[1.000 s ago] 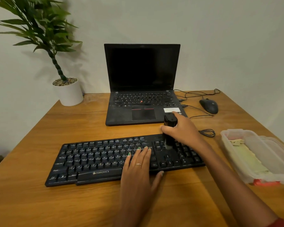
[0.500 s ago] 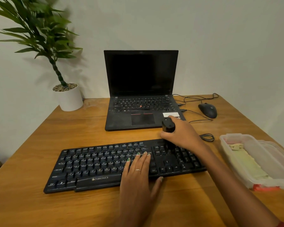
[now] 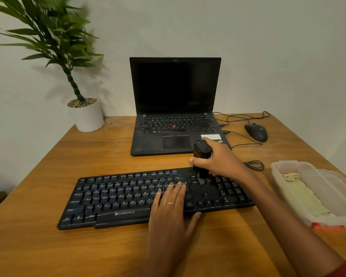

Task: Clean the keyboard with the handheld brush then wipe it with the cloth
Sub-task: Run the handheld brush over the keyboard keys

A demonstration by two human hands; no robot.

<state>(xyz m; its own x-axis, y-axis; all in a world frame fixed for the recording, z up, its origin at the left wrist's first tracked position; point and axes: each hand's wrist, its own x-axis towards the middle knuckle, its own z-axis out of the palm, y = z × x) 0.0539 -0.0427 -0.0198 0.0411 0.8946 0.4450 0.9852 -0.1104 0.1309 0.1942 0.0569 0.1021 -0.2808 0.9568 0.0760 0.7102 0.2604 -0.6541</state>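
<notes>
A black Zebronics keyboard (image 3: 116, 196) lies across the wooden desk (image 3: 48, 246) in front of me. My left hand (image 3: 171, 212) rests flat on its right-centre keys with straight fingers. My right hand (image 3: 220, 160) grips a black handheld brush (image 3: 201, 154) upright. Its bristles touch the keys near the navigation block at the keyboard's upper right. A pale yellow-green cloth (image 3: 306, 196) lies folded inside a clear plastic container (image 3: 338, 198) at the right edge.
An open black laptop (image 3: 176, 108) stands behind the keyboard. A black mouse (image 3: 256, 132) with loose cables lies at the back right. A potted plant in a white pot (image 3: 87, 116) stands at the back left by the wall.
The brush has shifted slightly on the upper right keys in my right hand. My left hand stays flat on the keyboard. The camera view has tilted a little.
</notes>
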